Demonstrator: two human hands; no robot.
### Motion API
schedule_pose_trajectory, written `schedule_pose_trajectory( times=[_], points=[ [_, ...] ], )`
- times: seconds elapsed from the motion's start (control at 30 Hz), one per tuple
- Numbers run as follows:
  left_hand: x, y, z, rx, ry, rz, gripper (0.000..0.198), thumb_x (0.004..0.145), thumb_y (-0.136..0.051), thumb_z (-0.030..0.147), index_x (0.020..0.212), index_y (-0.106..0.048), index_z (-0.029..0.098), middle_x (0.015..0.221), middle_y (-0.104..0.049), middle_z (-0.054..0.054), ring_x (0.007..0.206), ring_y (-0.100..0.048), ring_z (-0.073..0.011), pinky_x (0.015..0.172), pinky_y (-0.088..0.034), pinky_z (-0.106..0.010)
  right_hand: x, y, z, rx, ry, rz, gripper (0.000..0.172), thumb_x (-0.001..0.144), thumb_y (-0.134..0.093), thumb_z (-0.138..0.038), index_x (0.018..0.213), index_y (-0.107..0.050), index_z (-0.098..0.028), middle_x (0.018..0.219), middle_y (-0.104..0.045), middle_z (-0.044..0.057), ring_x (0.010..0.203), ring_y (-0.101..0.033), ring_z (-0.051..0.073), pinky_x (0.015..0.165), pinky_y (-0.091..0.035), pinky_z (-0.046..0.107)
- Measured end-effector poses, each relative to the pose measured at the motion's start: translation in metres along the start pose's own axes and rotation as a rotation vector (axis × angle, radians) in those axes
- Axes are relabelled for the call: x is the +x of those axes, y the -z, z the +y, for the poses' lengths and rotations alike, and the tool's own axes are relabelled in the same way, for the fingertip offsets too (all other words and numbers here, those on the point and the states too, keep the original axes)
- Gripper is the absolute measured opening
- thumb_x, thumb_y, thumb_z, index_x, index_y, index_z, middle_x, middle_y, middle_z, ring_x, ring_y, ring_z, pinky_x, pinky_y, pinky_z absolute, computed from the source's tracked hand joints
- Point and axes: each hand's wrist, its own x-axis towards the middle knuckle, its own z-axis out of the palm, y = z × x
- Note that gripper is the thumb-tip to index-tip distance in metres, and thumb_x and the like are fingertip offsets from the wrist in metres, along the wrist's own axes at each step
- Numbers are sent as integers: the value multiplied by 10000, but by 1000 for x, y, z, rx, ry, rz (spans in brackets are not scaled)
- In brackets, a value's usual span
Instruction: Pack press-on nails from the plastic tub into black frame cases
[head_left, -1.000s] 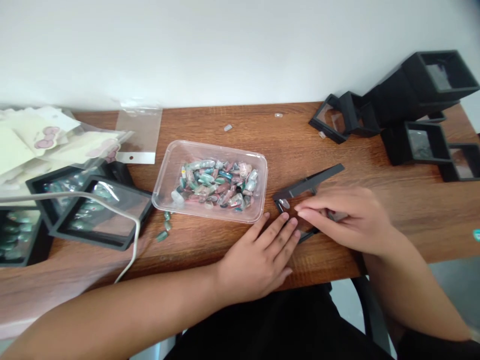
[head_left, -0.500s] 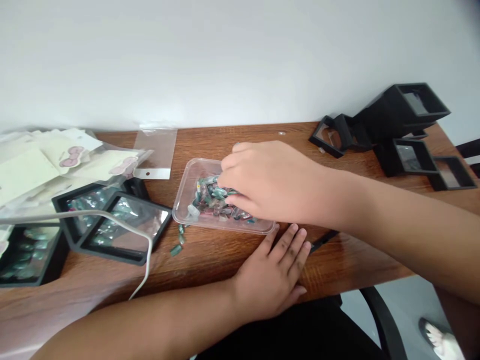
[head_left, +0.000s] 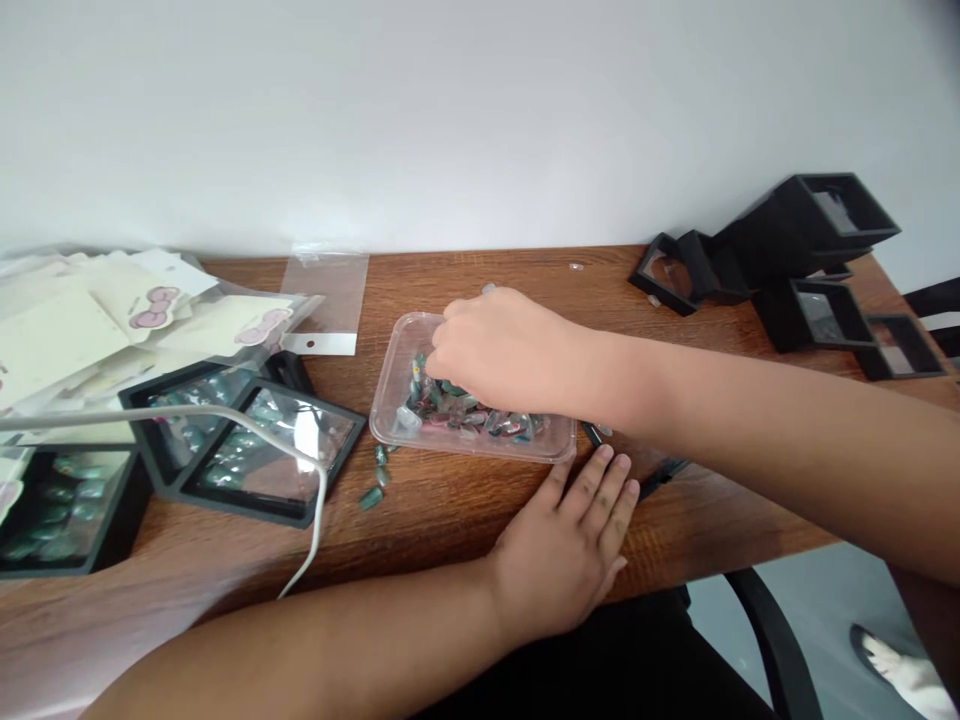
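A clear plastic container (head_left: 487,449) holds a heap of press-on nails (head_left: 450,408) in green, pink and clear tones. My right hand (head_left: 502,345) is over it, fingers curled down and closed; its fingertips, and anything in them, are hidden. Flat on the table lies my left hand (head_left: 559,550), fingers spread and holding nothing, with its fingertips close to the container's near right corner. Several loose green nails (head_left: 371,497) lie left of the container. A small greyish piece (head_left: 489,288) shows just beyond my right knuckles.
Black display boxes with nails (head_left: 277,450) stand at left, crossed by a white cable (head_left: 319,510). Behind them are piled cards in clear sleeves (head_left: 67,330) and a transparent bag (head_left: 322,300). More black boxes (head_left: 787,235) are stacked at right. A dark tool (head_left: 664,475) lies under my right forearm.
The view has shifted, so the table things appear farther right. My right hand has moved left over the container, its fingers more tucked under. My left hand stays flat on the table.
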Motion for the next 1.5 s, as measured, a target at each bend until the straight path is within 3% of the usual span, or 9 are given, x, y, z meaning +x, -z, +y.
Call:
schedule_pose_trajectory(
  times=[0.2, 0.47, 0.63, 0.73, 0.9, 0.97, 1.07, 1.23, 1.5],
  points=[
    [0, 0, 0, -8, -3, -2, 594, 1018, -421, 448, 1477, -455, 73, 1576, -383, -164, 1484, -328, -333, 1180, -283, -500, -27, 4, 11, 107, -24, 140, 228, 937, -491, -200, 879, -711, -204, 815, -685, 21, 741, -608, 169, 561, -282, 289],
    [0, 4, -2, -2, -24, -23, 594, 1027, -385, 438, 1490, -434, 69, 1584, -376, -166, 1486, -314, -339, 1187, -240, -508, -121, 3, 19, 574, 45, 554, 131, 852, -605, -102, 872, -712, -174, 814, -729, 52, 720, -657, 125, 657, -496, 259],
    [1, 8, -6, -1, -33, -38, 587, 1024, -388, 453, 1474, -460, 83, 1575, -399, -152, 1483, -314, -338, 1196, -206, -506, -183, -41, 13, 938, -21, 829, 324, 759, -649, -23, 1022, -753, -180, 711, -682, 66, 596, -624, 166, 536, -486, 323],
    [3, 10, -9, -14, -39, -31, 583, 1019, -401, 450, 1465, -468, 81, 1563, -421, -146, 1471, -339, -332, 1196, -200, -499, -197, -76, 9, 1262, -53, 956, 233, 810, -656, -89, 1007, -746, -176, 665, -657, 45, 527, -556, 150, 478, -418, 318],
    [4, 12, -11, -40, -28, -28, 590, 1004, -432, 456, 1468, -460, 92, 1565, -422, -127, 1474, -338, -313, 1207, -187, -477, -189, -96, 1, 1641, -59, 872, 37, 872, -695, -245, 879, -684, -211, 624, -577, -17, 536, -535, 113, 511, -424, 262],
    [4, 12, -12, -50, -23, -40, 589, 1001, -441, 455, 1474, -453, 103, 1578, -404, -117, 1478, -333, -304, 1214, -178, -466, -185, -94, -1, 1766, -76, 750, 127, 925, -650, -321, 842, -627, -228, 628, -541, -30, 530, -510, 95, 520, -419, 237],
    [5, 13, -12, -65, -17, -49, 588, 1000, -451, 459, 1473, -458, 110, 1579, -403, -110, 1479, -331, -300, 1222, -163, -463, -184, -92, -2, 1868, 6, 751, 203, 931, -636, -342, 791, -546, -225, 600, -478, -54, 491, -464, 71, 486, -394, 191],
    [5, 15, -13, -86, -16, -78, 603, 994, -473, 460, 1484, -441, 111, 1588, -389, -104, 1481, -329, -293, 1229, -153, -458, -186, -91, 1, 1886, 14, 774, 261, 908, -672, -346, 716, -563, -206, 564, -521, -41, 499, -513, 68, 501, -421, 180],
    [5, 13, -13, -115, -20, -39, 585, 989, -499, 448, 1456, -464, 97, 1574, -412, -120, 1470, -345, -303, 1237, -166, -468, -188, -91, 3, 1792, -5, 778, 151, 923, -675, -293, 814, -664, -189, 711, -664, -7, 689, -627, 76, 630, -466, 200]
  ],
)
